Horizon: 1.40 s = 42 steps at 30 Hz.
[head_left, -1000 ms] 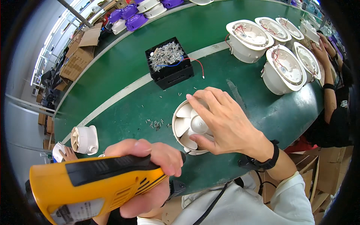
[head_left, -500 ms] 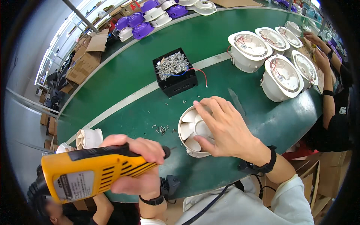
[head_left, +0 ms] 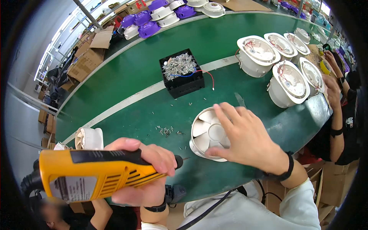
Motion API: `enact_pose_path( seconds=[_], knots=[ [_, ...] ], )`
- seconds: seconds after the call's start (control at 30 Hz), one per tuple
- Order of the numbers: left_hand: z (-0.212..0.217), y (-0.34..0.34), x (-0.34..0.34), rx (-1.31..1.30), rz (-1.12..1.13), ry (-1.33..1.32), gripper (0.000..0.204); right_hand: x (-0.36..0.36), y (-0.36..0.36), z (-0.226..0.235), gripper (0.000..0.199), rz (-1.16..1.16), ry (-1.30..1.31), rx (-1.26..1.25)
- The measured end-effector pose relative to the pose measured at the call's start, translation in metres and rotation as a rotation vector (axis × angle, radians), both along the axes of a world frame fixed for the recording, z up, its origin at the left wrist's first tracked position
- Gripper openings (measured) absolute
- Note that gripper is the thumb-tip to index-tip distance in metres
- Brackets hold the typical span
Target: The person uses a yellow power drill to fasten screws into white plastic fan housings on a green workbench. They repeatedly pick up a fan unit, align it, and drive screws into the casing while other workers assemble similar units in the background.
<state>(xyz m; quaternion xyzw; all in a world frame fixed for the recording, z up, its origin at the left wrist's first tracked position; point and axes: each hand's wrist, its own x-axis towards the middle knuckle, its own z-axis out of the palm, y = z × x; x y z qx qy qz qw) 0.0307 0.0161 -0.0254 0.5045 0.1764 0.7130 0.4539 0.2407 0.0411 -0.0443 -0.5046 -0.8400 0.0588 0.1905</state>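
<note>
My left hand [head_left: 147,172] is wrapped round a yellow and black electric screwdriver [head_left: 111,172], whose thin bit points right toward a round white fan housing [head_left: 196,147]. The bit ends short of the housing, touching nothing. My right hand [head_left: 251,143] spans the housing's right side, index fingertip at the far rim and thumb at the near side, holding it on the green table. White fan blades [head_left: 201,128] show inside the ring; the fingers and palm hide its right part. Small loose screws [head_left: 165,131] lie left of the housing.
A black bin [head_left: 184,90] heaped with screws stands beyond the housing, red and blue wires over its edge. Several white housings [head_left: 257,69] stand at right near another person's hand [head_left: 332,91]. More white parts [head_left: 92,138] sit at left; purple and white shells [head_left: 149,28] line the back.
The fan housing has shifted right along with my right hand. My left hand has brought the screwdriver slightly right, its bit nearer the housing. The other person's hand at right has moved nearer.
</note>
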Motion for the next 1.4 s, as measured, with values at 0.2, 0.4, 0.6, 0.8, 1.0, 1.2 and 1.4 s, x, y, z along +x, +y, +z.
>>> enact_pose_path(
  seconds=[0.2,0.4,0.6,0.8,1.0,1.2,1.4],
  knots=[
    [-0.004,-0.015,0.026,-0.013,-0.052,0.052,0.077,0.010,0.014,-0.014,0.031,0.004,0.080,0.001],
    [-0.010,-0.019,0.043,-0.053,-0.122,0.087,0.076,0.017,0.018,-0.031,0.022,-0.055,0.142,-0.033],
    [-0.007,-0.021,0.038,0.029,-0.112,0.129,0.072,0.009,0.017,-0.030,0.016,-0.059,0.167,0.007],
    [-0.008,-0.020,0.041,0.036,-0.094,0.141,0.073,0.008,0.016,-0.032,0.022,-0.093,0.138,-0.018],
    [-0.010,-0.018,0.052,-0.026,-0.121,0.134,0.074,0.010,0.017,-0.035,0.011,-0.068,0.177,0.054],
    [-0.005,-0.018,0.053,-0.030,-0.130,0.192,0.074,0.006,0.016,-0.030,0.012,-0.065,0.188,0.052],
    [0.006,-0.016,0.023,0.129,-0.062,0.029,0.079,0.005,0.011,-0.022,0.014,-0.181,0.108,0.023]
  ],
)
